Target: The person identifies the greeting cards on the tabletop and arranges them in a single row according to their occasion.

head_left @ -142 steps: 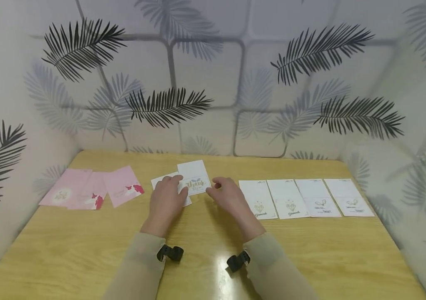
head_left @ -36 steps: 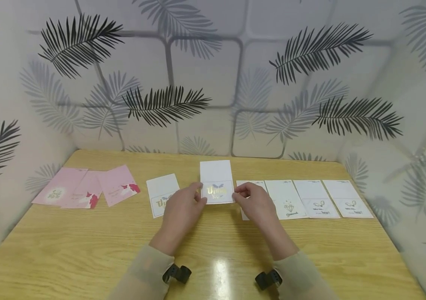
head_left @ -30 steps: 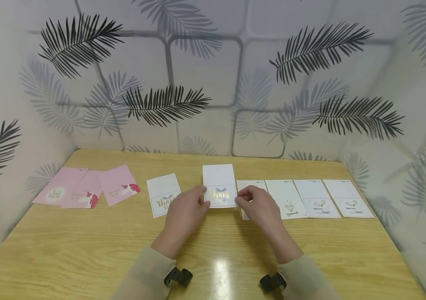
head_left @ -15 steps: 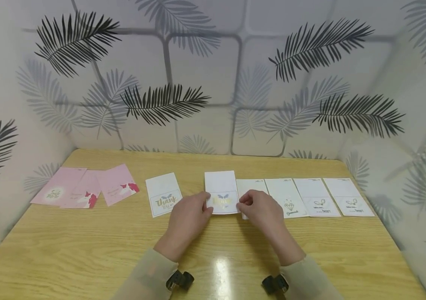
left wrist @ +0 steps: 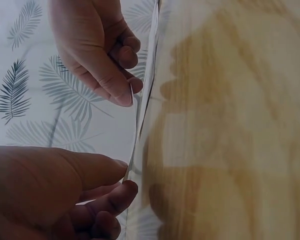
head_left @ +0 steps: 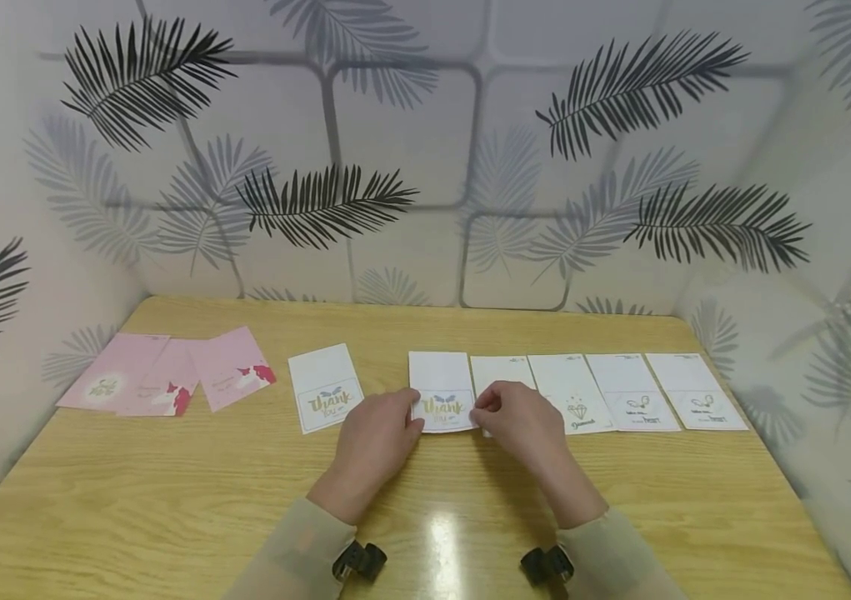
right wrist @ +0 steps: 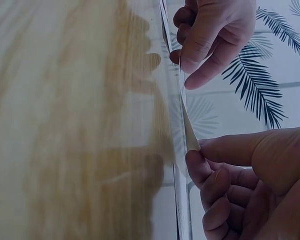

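In the head view a white "Thank you" greeting card [head_left: 441, 373] with gold lettering lies low over the table, close to the row of white cards at its right. My left hand [head_left: 374, 435] pinches its left edge near the lower corner. My right hand [head_left: 526, 423] pinches the opposite edge. Both wrist views show the thin card [left wrist: 135, 132] edge-on, pinched between thumb and finger at each end. A matching "Thank you" card [head_left: 325, 388] lies slightly tilted to the left of my left hand.
Right of the held card stand diamond cards, one [head_left: 503, 370] partly hidden by my right hand, another [head_left: 568, 387] beside it. Two heart cards [head_left: 631, 387] follow. Pink cards [head_left: 226, 362] overlap at the far left. The wooden table [head_left: 170, 500] meets a leaf-patterned backdrop [head_left: 410, 275].
Both hands have lifted the "Thank you" card off its twin, carried it right, then lowered it toward the table beside the row of white cards. The other cards have kept their places.
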Available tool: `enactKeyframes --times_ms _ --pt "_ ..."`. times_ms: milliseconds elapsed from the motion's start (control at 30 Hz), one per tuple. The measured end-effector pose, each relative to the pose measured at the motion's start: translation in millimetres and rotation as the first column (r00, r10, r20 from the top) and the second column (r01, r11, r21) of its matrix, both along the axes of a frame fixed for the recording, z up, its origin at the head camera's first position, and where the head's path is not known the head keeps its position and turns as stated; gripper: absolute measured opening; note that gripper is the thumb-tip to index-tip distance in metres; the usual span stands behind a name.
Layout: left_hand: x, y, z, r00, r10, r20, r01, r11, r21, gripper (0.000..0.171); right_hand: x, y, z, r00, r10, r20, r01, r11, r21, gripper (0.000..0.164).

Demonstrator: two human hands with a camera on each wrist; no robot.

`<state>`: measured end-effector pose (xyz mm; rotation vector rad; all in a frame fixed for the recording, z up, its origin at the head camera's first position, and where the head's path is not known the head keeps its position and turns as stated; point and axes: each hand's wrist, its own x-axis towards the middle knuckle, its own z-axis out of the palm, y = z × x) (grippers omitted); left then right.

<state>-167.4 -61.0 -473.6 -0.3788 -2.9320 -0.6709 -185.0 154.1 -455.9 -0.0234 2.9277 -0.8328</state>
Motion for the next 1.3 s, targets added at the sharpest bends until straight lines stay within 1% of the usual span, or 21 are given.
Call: enactKeyframes --times_ms 267,500,667,900,1133,1300 --pt "1.2 0.8 0.5 1.000 -0.013 0.021 0.014 0.999 -0.030 0.030 1.7 -2.8 0.9 1.000 0.008 -0.002 -0.008 0.999 0.035 0.009" --pt "1.1 2.0 -0.6 1.000 -0.016 0.011 0.016 0.998 -0.060 0.027 3.0 -4.2 1.1 1.000 0.020 -0.005 -0.020 0.999 0.051 0.008" --pt "1.4 2.9 -1.1 1.000 -0.014 0.005 0.015 0.997 -0.079 0.022 3.3 -4.5 0.6 0.999 0.034 -0.003 -0.033 0.998 0.058 0.006" --pt "2.3 2.7 0.1 1.000 -0.026 -0.014 0.025 0.996 -0.084 0.011 3.3 -4.1 -1.3 0.999 0.054 0.004 -0.054 0.996 0.069 0.007" --pt "4.3 3.1 1.6 0.999 -0.037 -0.023 0.035 0.994 -0.100 0.012 3.6 -4.2 -1.9 0.998 0.060 0.013 -0.060 0.996 0.070 0.008" --pt "3.5 3.1 0.5 0.999 -0.040 -0.033 0.036 0.994 -0.104 0.013 4.1 -4.8 -0.7 0.998 0.064 0.020 -0.066 0.995 0.075 0.010"
